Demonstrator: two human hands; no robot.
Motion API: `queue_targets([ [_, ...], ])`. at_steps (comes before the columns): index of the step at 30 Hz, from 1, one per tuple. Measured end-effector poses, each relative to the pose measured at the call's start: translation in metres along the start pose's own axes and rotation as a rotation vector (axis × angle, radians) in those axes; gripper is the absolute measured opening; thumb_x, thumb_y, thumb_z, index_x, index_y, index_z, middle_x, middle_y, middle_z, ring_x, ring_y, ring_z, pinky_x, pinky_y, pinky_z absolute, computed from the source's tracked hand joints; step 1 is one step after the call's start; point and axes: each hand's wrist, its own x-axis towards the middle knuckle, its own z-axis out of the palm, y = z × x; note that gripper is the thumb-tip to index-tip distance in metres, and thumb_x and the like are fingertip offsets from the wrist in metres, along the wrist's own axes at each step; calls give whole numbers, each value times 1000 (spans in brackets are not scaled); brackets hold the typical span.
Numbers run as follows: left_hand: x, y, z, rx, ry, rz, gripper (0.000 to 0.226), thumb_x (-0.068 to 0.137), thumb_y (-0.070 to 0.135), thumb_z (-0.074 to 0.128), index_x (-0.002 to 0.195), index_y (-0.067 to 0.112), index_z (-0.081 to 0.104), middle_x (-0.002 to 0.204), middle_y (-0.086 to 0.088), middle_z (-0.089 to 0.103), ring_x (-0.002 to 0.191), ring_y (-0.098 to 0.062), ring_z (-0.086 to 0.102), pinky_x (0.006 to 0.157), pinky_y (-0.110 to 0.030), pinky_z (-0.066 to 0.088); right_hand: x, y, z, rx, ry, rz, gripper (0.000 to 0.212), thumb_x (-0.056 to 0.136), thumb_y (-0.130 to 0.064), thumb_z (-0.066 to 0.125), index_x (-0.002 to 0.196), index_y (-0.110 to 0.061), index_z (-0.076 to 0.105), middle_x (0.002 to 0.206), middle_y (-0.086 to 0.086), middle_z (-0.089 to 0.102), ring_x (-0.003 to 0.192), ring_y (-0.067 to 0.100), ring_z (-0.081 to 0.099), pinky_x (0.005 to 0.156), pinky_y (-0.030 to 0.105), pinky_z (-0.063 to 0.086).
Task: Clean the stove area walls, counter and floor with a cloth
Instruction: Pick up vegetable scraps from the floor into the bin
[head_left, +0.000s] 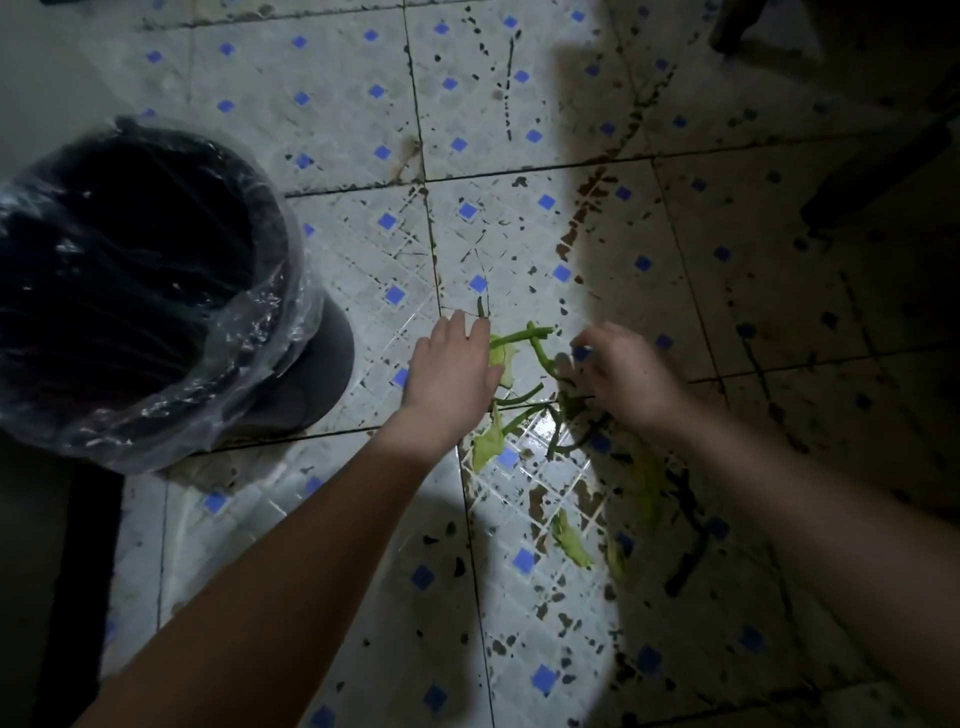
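— What is hard to make out closest in?

— Both bare forearms leave the frame at the bottom. On the near side of the right hand (631, 379), a deep shadow lies over the tiled floor (519, 623). The pale leaf scraps (571, 535) and a dark stem (691, 545) there are dim.

— And the hands?

— The left hand (452, 371) is flat, fingers straight and close together, palm down over the floor. A pale leaf piece (503, 358) shows just past its thumb side. The right hand's fingers are curled downward among the green stems (537, 338). Shadow hides whether they pinch one, so I cannot tell.

— Where do the stems lie?

— Between the two hands and back towards the wrists, on wet, shiny tile. One short stem (480, 306) lies just beyond the left fingertips.

— What stands around?

— Well left of the left hand stands a dark waste bin (327, 358) with a clear plastic liner (254, 332) folded over its rim. Its inside is black, and the frame cuts off its left side. Beyond both hands the floor is pale tile with small blue diamonds, spotted with dark stains and brown smears. Far beyond the right hand, dark shapes (878, 171) sit in shadow, too dim to name.
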Motion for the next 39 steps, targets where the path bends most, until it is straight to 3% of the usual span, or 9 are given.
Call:
queue_targets([
  [4,8,3,10,-12,-39,3,58,94,42,45,141,12,29,140,-14,40,129,-30,37,100,-43,37,-7,12,-3,44,-6,-6,21,90,-6,53,106,-17,59,103,1,59,92,17,55,76,34,50],
  [9,11,10,13,-50,-44,15,52,91,38,54,132,11,39,128,-13,48,117,-30,46,95,-40,39,-14,22,-7,59,-3,2,20,93,-14,51,112,-11,59,106,7,60,96,23,57,77,32,46],
  [12,10,13,12,-67,-25,22,41,92,30,54,127,10,43,122,-12,49,111,-29,48,91,-38,41,-16,22,-10,55,-10,7,22,94,-16,50,113,-9,59,108,8,60,97,23,56,80,35,48],
  [18,6,16,10,-192,-39,52,27,94,11,51,120,8,49,114,-14,50,103,-30,49,82,-39,45,-17,21,-10,19,-22,21,25,93,-10,50,117,-10,58,114,9,59,102,23,55,76,26,40],
  [23,2,16,9,-257,-73,73,22,88,-6,50,107,5,52,102,-15,53,92,-31,52,74,-40,48,-17,11,-9,50,-29,28,29,91,-7,54,119,-15,56,116,6,59,105,21,56,80,28,45],
  [27,-2,9,3,-303,-26,80,19,88,-7,46,103,3,54,98,-16,54,88,-30,51,73,-44,48,-11,0,-4,19,-30,35,34,87,-2,57,118,-17,57,116,2,58,102,20,56,77,26,45],
  [31,-6,-4,-8,-308,55,70,20,89,-5,48,104,6,55,99,-14,54,88,-28,52,74,-42,49,0,-14,5,9,-30,38,31,90,-5,54,117,-18,57,115,1,58,97,18,57,83,36,53],
  [35,-17,-19,-18,-327,112,60,19,93,0,46,108,7,55,101,-12,54,89,-27,52,76,-45,50,9,-28,12,-40,-93,13,26,91,-7,49,116,-13,55,114,6,56,100,23,54,85,42,51],
  [39,-30,-31,-21,-328,115,48,21,93,2,45,111,8,55,102,-11,53,92,-27,51,78,-46,48,13,-36,19,-78,-125,9,29,90,-10,52,119,-12,49,117,8,51,103,23,49,86,41,48],
])
